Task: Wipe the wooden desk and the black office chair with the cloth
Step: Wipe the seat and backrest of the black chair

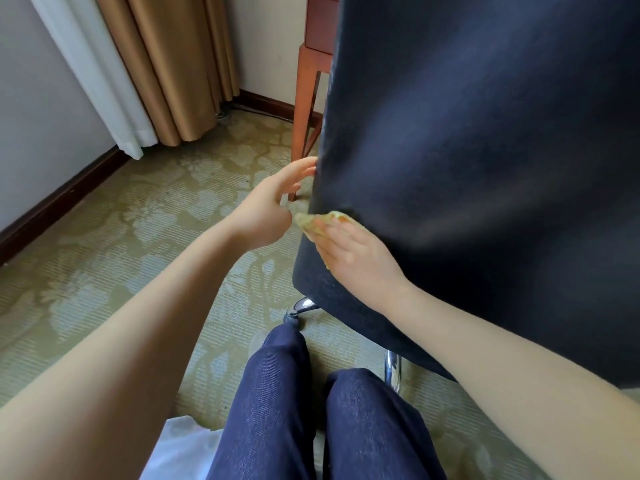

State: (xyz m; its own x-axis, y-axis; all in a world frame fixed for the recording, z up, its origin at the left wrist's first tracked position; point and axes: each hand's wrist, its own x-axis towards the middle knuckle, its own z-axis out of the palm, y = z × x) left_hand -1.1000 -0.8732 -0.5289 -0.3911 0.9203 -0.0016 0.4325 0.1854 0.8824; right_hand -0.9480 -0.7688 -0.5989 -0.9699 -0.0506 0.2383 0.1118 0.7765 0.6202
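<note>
Fabric covers the black office chair [485, 150], which fills the right of the view. The right hand [356, 258] lies flat with its fingers straight and close together. It presses a small yellow-green cloth [323, 221] against the chair's left edge, where backrest meets seat. The left hand [273, 206] is loosely spread, its fingertips [308, 168] touching the backrest's left edge just above the cloth. Behind the chair stands a reddish wooden desk [306, 98], one leg on the green floral carpet [121, 220]. Tan curtains [173, 64] hang beyond.
</note>
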